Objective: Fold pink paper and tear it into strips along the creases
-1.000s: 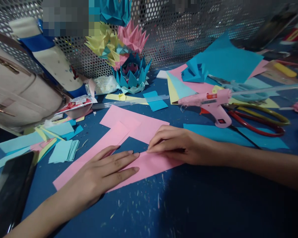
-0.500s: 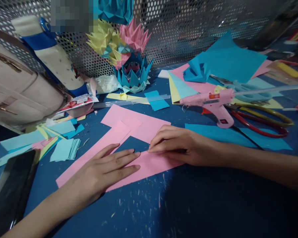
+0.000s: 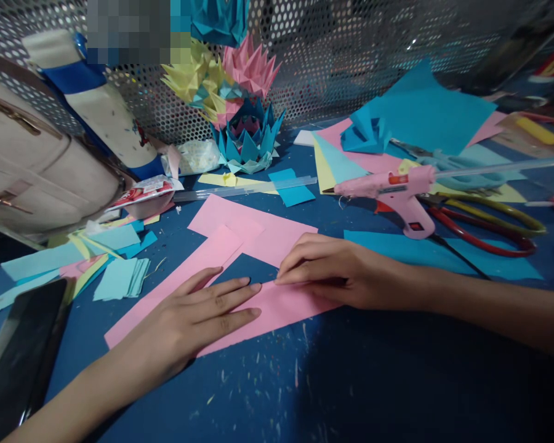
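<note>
A pink paper strip [image 3: 268,317] lies slantwise on the dark blue table. My left hand [image 3: 203,314] rests flat over its left part, the fingers stretched out and spread. At the strip's upper edge, my right hand [image 3: 327,267] has its thumb and fingers pressed together on the paper, covering its right end. Another long pink strip [image 3: 166,286] passes partly beneath my left hand. Behind both hands is a wider pink piece [image 3: 263,234], overlapped by the tip of the long strip.
A pink glue gun [image 3: 397,187], red-and-yellow-handled pliers [image 3: 484,231] and light blue scissors [image 3: 466,175] lie at right. Folded paper flowers [image 3: 247,135] stand behind. At left are a phone [image 3: 25,344], cut paper squares [image 3: 120,278], a bottle [image 3: 101,117] and a bag [image 3: 41,154].
</note>
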Tool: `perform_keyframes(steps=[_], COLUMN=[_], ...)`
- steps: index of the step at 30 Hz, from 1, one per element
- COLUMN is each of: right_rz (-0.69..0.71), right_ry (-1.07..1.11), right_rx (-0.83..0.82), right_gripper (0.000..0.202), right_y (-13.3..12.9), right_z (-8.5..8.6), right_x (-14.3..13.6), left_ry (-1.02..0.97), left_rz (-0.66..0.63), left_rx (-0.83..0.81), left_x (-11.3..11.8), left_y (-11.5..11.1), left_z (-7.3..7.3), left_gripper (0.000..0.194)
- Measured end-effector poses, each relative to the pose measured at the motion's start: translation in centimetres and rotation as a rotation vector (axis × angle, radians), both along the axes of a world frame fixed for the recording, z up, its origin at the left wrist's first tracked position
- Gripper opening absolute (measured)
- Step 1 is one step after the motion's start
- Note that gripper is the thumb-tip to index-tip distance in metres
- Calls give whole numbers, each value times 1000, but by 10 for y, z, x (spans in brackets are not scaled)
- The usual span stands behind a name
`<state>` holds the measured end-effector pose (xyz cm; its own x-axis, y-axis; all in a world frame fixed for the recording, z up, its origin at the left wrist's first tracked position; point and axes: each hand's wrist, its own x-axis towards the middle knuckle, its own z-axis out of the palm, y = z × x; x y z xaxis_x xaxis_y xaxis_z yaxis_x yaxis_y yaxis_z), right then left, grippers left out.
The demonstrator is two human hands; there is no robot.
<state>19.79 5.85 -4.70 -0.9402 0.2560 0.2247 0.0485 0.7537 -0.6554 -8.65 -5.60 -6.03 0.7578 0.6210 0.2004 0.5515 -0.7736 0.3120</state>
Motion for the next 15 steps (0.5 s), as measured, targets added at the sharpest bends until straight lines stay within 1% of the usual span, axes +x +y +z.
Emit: perform_keyframes(steps=[7, 15], right_rz=[6, 6], right_ry=[-2, -13], right_rx=[6, 1], right_gripper=[29, 28], right_y=[1, 0], right_z=[-2, 0], right_x=[1, 0], left_ry=[43, 59], left_rz=[-36, -45], left_rx=[14, 27], left_x=[-2, -3], left_y=[1, 1], left_z=[1, 2], left_gripper=[43, 45])
